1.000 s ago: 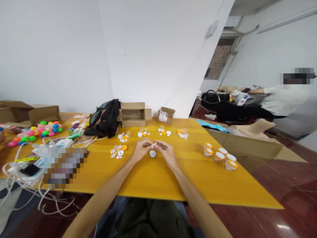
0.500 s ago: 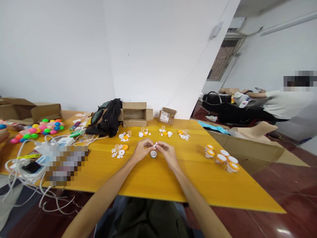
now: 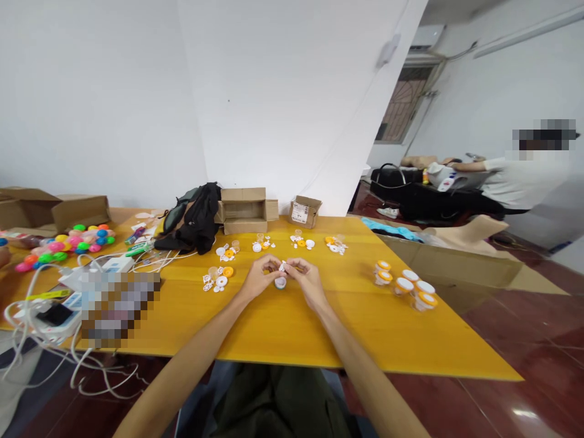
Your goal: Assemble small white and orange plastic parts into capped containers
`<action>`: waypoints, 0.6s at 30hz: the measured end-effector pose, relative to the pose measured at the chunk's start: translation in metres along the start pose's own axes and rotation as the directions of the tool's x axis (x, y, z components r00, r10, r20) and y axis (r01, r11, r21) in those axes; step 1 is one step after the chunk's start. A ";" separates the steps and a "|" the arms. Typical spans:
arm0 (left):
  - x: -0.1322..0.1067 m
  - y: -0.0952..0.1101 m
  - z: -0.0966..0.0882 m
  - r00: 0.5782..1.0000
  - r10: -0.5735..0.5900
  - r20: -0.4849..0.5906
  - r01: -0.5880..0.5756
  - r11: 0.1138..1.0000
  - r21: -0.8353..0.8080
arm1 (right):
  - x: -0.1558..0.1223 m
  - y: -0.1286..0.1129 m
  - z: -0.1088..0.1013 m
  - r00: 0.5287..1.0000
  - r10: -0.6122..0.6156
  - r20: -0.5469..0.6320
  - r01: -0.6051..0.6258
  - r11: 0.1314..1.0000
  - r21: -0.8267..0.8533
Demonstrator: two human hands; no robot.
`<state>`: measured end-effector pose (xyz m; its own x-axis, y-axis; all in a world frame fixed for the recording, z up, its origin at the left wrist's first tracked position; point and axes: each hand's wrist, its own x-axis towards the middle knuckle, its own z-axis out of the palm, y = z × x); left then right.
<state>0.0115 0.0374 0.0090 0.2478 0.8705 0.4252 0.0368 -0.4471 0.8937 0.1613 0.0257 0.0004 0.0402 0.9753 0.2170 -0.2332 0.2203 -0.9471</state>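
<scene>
My left hand (image 3: 263, 277) and my right hand (image 3: 305, 280) meet over the middle of the table, fingertips pinched on a small white plastic piece (image 3: 282, 266) with cut-out holes. Just beneath it a small round cup (image 3: 280, 283) with a pale rim stands on the table, partly covered by my fingers. To the left lies a group of parts: white pierced pieces (image 3: 208, 282), a white disc (image 3: 221, 281), an orange ring (image 3: 228, 272) and a clear cup (image 3: 212, 273). Similar groups, such as the orange ring (image 3: 301, 243) with a white disc (image 3: 310, 244), lie farther back.
Several clear jars with orange-and-white lids (image 3: 425, 293) stand at the right. Behind are an open cardboard box (image 3: 246, 213), a smaller box (image 3: 305, 212) and a black bag (image 3: 196, 219). Left are colourful balls (image 3: 57, 246) and cables (image 3: 18, 328). A person (image 3: 524, 182) sits far right.
The white piece has turned between my fingers, so its pierced face now shows more. My hands stay over the cup, and the whole view has shifted slightly.
</scene>
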 end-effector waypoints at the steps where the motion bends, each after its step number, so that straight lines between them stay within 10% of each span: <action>1: 0.000 0.000 0.000 1.000 0.020 -0.003 -0.020 1.000 0.009 | 0.000 -0.001 0.000 1.000 0.000 0.001 0.000 1.000 0.010; 18: 0.003 -0.004 -0.001 0.991 -0.057 -0.118 0.042 0.992 -0.123 | 0.004 0.006 -0.003 0.981 -0.152 0.122 0.162 0.984 -0.074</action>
<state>0.0107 0.0422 0.0066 0.1294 0.9128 0.3874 -0.0718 -0.3810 0.9218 0.1629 0.0306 -0.0047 -0.0436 0.9215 0.3859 -0.1512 0.3757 -0.9143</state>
